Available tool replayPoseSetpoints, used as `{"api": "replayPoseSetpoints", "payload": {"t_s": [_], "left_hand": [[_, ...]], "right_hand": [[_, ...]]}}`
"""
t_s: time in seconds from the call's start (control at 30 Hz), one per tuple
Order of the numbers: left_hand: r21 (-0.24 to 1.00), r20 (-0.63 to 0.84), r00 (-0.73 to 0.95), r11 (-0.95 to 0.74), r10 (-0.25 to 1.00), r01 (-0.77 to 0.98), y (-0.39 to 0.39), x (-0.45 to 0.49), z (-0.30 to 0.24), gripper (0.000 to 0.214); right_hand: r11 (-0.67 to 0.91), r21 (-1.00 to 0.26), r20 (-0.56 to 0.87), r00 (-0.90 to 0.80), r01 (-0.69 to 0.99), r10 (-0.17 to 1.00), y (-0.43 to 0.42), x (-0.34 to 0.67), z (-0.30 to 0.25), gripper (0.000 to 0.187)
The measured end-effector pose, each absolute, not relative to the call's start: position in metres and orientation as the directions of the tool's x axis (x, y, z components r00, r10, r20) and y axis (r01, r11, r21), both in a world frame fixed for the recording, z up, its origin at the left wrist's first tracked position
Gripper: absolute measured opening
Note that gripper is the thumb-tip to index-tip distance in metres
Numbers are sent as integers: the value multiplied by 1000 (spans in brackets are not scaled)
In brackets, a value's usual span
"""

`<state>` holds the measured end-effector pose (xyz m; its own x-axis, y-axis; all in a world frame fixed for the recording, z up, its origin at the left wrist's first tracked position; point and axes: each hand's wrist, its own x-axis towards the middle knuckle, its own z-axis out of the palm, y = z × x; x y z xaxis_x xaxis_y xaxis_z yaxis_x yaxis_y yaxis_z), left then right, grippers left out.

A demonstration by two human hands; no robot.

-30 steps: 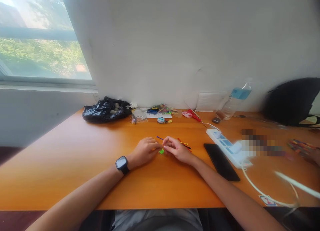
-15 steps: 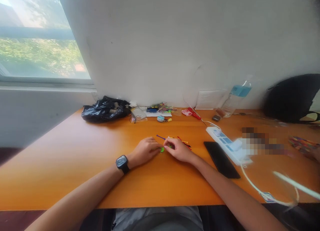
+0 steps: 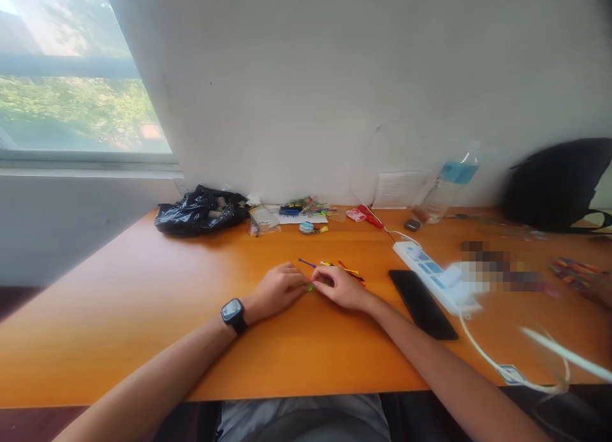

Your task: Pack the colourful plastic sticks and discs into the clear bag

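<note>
My left hand [image 3: 280, 290], with a dark watch on its wrist, rests on the table with fingers bent together at a small bright green piece [image 3: 310, 288]. Meeting it from the other side, my right hand [image 3: 340, 287] curls thumb and forefinger in a pinch on the same piece. Most of the green piece is covered by the fingertips, so its shape does not show. Just beyond the hands lie a thin blue stick-like piece [image 3: 306, 263] and several yellow, red and black ones [image 3: 351, 272], partly behind my right hand.
Right of my hands are a black phone-like slab [image 3: 423, 305] and a white power strip [image 3: 425, 273] with cables. A black plastic bag [image 3: 201, 212], small packets [image 3: 306, 207], a tilted clear bottle [image 3: 447, 187] and a black backpack [image 3: 557, 187] line the wall. Someone's hand [image 3: 597, 289] shows far right.
Less of the green piece shows between my fingertips than before. Both hands stay in almost the same place; the view has shifted slightly.
</note>
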<state>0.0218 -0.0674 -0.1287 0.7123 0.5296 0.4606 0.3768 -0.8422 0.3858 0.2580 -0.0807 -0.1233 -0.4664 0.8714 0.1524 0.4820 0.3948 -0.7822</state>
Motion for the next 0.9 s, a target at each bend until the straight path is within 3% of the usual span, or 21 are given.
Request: {"api": "replayPoseSetpoints", "payload": {"t_s": [0.9], "left_hand": [[377, 468, 717, -850, 517, 367, -68, 23, -129, 24]], "right_hand": [[463, -720, 222, -461, 517, 859, -82, 256, -123, 7]]}}
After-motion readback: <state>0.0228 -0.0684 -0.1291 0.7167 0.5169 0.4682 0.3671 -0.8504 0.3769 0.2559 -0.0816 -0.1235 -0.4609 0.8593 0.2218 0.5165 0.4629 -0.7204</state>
